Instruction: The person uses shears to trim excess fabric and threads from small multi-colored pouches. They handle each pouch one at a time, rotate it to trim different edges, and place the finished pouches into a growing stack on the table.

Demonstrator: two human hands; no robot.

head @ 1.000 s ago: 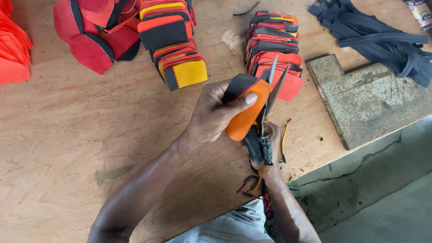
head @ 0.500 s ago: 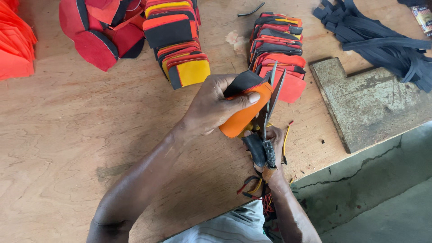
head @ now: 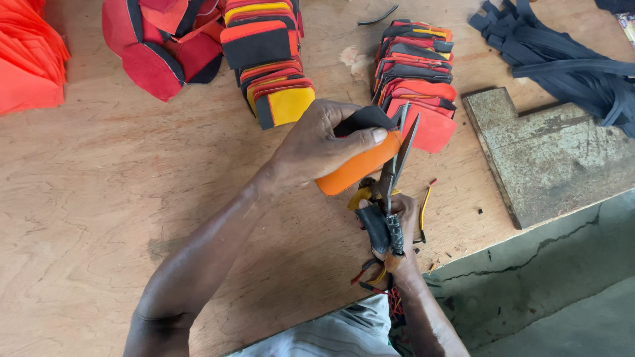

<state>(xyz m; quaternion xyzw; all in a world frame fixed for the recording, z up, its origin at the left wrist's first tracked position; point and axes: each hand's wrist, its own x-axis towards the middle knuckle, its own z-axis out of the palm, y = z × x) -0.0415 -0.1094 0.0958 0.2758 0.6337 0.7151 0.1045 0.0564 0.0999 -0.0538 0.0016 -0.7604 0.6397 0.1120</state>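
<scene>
Fingers of the right hand (head: 397,221) wrap the taped handles of a pair of scissors (head: 395,173), whose 2 blades stand parted and point away from the body. Just beyond, the left hand (head: 317,147) pinches an orange and black sole piece (head: 357,168) between thumb and fingers, its edge lying at the blades. Thin offcut strips (head: 423,211) lie beside the right hand on the wooden table (head: 99,218). Farther off sit stacks of red, yellow and black pieces (head: 271,66), black straps (head: 562,66) and a worn board (head: 549,155).
</scene>
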